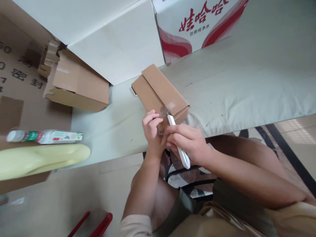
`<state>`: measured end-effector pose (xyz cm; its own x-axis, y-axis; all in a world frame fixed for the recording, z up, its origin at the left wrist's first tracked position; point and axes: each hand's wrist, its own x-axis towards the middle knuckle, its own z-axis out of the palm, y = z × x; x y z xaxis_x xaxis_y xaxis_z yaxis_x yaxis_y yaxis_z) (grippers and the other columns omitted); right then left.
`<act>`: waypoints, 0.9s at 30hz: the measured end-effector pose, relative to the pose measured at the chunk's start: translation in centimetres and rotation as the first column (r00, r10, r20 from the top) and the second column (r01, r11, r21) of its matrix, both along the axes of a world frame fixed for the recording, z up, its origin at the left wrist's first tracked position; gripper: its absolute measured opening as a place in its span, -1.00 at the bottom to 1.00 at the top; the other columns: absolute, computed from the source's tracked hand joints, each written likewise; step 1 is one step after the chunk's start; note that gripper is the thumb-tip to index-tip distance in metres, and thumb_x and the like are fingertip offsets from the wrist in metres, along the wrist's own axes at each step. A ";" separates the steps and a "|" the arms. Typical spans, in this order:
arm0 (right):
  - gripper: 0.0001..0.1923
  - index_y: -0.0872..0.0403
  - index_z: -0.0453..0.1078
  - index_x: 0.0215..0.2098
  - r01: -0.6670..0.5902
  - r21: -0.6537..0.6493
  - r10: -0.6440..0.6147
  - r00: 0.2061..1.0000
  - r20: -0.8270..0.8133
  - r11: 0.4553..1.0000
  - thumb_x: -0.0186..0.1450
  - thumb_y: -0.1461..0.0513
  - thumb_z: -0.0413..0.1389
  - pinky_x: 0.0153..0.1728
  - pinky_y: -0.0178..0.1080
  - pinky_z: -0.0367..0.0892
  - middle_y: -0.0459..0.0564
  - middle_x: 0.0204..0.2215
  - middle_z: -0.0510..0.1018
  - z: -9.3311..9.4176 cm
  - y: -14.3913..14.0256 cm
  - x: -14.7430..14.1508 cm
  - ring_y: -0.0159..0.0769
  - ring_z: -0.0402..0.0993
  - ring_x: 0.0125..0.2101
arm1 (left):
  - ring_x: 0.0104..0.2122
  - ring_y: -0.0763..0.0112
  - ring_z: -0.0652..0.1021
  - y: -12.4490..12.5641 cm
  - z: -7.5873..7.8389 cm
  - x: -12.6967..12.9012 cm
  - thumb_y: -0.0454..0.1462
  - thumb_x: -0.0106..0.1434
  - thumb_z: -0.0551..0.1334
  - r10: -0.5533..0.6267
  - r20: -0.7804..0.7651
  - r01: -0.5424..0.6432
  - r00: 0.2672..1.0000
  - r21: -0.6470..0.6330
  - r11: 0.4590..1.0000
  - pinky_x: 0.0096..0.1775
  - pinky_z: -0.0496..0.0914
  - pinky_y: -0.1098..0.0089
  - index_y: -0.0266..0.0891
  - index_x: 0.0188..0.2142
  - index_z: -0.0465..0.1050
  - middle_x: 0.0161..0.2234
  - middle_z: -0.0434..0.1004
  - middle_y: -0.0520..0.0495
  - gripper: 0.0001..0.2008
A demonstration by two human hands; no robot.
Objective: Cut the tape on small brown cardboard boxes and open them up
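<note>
A small brown cardboard box (164,92) lies at an angle on the cloth-covered table, its top flaps meeting along a lengthwise seam. A glossy patch of clear tape shows near the end of that seam. My left hand (153,128) grips the box's near side, fingers curled over the top. In my right hand (189,141) is a white utility knife (172,120), its handle slanting down toward me. The blade tip touches the box at the seam, beside the tape. A dark, pale-edged object (133,90) peeks out from under the box's far left corner.
Behind stand a white carton (118,42) and a red-and-white water carton (197,29). To the left are an opened cardboard box (81,82), a plastic bottle (59,136) and a pale yellow object (44,159). The table's front edge runs just before my knees.
</note>
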<state>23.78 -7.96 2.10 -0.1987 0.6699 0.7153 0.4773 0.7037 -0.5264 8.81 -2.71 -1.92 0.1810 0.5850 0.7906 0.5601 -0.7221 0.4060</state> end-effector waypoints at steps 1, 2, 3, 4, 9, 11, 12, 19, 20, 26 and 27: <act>-0.83 0.06 0.37 -0.30 -0.039 0.019 0.040 0.999 -0.036 0.999 0.46 0.30 0.01 -0.29 -0.31 0.39 0.00 -0.27 0.60 0.2 -0.1 0.2 -0.39 0.47 -0.35 | 0.12 0.23 0.47 0.0 0.1 0.0 -0.13 0.44 0.13 0.005 0.003 -0.005 1.000 0.000 1.000 0.13 0.43 0.10 -0.11 -0.02 0.32 -0.06 0.40 -0.10 -0.81; -0.81 0.06 0.37 -0.30 -0.089 0.046 0.092 0.993 -0.074 0.995 0.47 0.27 -0.01 -0.31 -0.31 0.40 0.00 -0.30 0.59 0.6 -0.3 0.5 -0.39 0.47 -0.36 | 0.12 0.23 0.47 0.0 0.1 -0.1 -0.12 0.44 0.13 0.010 0.008 -0.010 1.000 0.000 1.000 0.13 0.43 0.11 -0.12 -0.03 0.32 -0.06 0.39 -0.10 -0.80; -0.79 0.06 0.36 -0.30 -0.136 0.075 0.143 0.984 -0.107 0.988 0.49 0.24 -0.03 -0.34 -0.31 0.41 0.00 -0.32 0.58 0.9 -0.5 0.8 -0.39 0.46 -0.38 | 0.11 0.24 0.47 0.0 0.2 -0.1 -0.10 0.44 0.13 0.015 0.015 -0.015 1.000 -0.001 1.000 0.13 0.43 0.11 -0.12 -0.03 0.31 -0.07 0.38 -0.10 -0.79; -0.77 0.06 0.36 -0.30 -0.162 0.100 0.174 0.976 -0.133 0.982 0.50 0.22 -0.04 -0.36 -0.30 0.41 -0.01 -0.34 0.56 1.3 -0.8 1.2 -0.39 0.45 -0.41 | 0.10 0.24 0.47 0.0 0.2 -0.2 -0.09 0.44 0.12 0.018 0.021 -0.018 1.000 -0.001 1.000 0.13 0.43 0.11 -0.13 -0.04 0.30 -0.08 0.37 -0.10 -0.78; -0.79 0.02 0.39 -0.28 -0.004 0.091 0.024 0.973 -0.229 0.996 0.49 0.21 -0.02 -0.33 -0.25 0.46 -0.01 -0.33 0.57 2.2 -1.6 2.4 -0.36 0.48 -0.39 | 0.09 0.24 0.47 0.2 0.1 -0.5 -0.01 0.43 0.15 0.014 0.013 -0.014 1.000 0.023 1.000 0.13 0.43 0.08 -0.15 -0.06 0.30 -0.08 0.36 -0.11 -0.71; -0.78 0.04 0.38 -0.30 -0.061 0.082 0.080 0.964 -0.254 0.995 0.49 0.20 -0.01 -0.36 -0.25 0.44 0.00 -0.35 0.57 1.9 -1.3 2.2 -0.36 0.47 -0.40 | 0.09 0.24 0.47 0.3 0.1 -0.5 0.01 0.42 0.14 0.018 0.011 -0.018 1.000 0.025 1.000 0.13 0.44 0.08 -0.16 -0.06 0.30 -0.09 0.36 -0.12 -0.69; -0.77 0.04 0.37 -0.31 -0.117 0.084 0.134 0.960 -0.246 0.990 0.49 0.19 -0.02 -0.38 -0.26 0.42 0.00 -0.36 0.56 1.7 -1.1 1.9 -0.36 0.46 -0.42 | 0.09 0.24 0.48 0.2 0.1 -0.5 0.01 0.43 0.13 0.022 0.011 -0.022 1.000 0.022 1.000 0.13 0.44 0.07 -0.15 -0.06 0.30 -0.09 0.36 -0.12 -0.69; -0.83 0.06 0.34 -0.31 -0.113 0.095 0.120 0.991 -0.065 0.989 0.46 0.27 -0.01 -0.36 -0.29 0.35 -0.03 -0.34 0.58 0.8 -0.3 0.9 -0.40 0.42 -0.41 | 0.10 0.24 0.50 0.0 0.4 -0.5 -0.03 0.43 0.13 0.046 -0.022 -0.046 0.999 0.004 0.999 0.13 0.45 0.05 -0.12 -0.05 0.30 -0.08 0.40 -0.11 -0.74; -0.83 0.06 0.34 -0.31 -0.103 0.092 0.107 0.993 -0.042 0.990 0.46 0.27 -0.01 -0.36 -0.29 0.34 -0.03 -0.34 0.58 0.9 -0.3 1.0 -0.40 0.42 -0.41 | 0.09 0.24 0.50 0.0 0.4 -0.5 -0.03 0.43 0.13 0.048 -0.028 -0.048 0.998 0.010 0.999 0.12 0.46 0.06 -0.12 -0.06 0.31 -0.09 0.40 -0.11 -0.74; -0.88 0.07 0.35 -0.29 0.012 -0.030 -0.007 0.989 0.147 0.999 0.41 0.36 0.04 -0.34 -0.26 0.33 0.00 -0.25 0.62 0.9 0.2 1.2 -0.36 0.38 -0.40 | 0.07 0.22 0.51 0.3 0.5 -0.3 -0.04 0.42 0.14 0.037 -0.036 -0.036 0.999 0.028 0.999 0.07 0.47 0.09 -0.13 -0.08 0.34 -0.11 0.41 -0.10 -0.75; -0.88 0.07 0.35 -0.28 0.029 -0.048 -0.022 0.990 0.140 0.998 0.41 0.35 0.04 -0.33 -0.26 0.34 0.01 -0.24 0.62 0.9 0.4 1.2 -0.36 0.40 -0.38 | 0.07 0.22 0.51 0.3 0.5 -0.3 -0.05 0.42 0.15 0.030 -0.028 -0.029 0.999 0.026 0.999 0.07 0.47 0.10 -0.14 -0.07 0.34 -0.11 0.40 -0.10 -0.75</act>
<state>24.94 -7.59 3.04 -0.2763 0.7101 0.6477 0.5658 0.6649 -0.4876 8.53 -2.43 -1.43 0.1866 0.5699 0.8002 0.5923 -0.7151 0.3712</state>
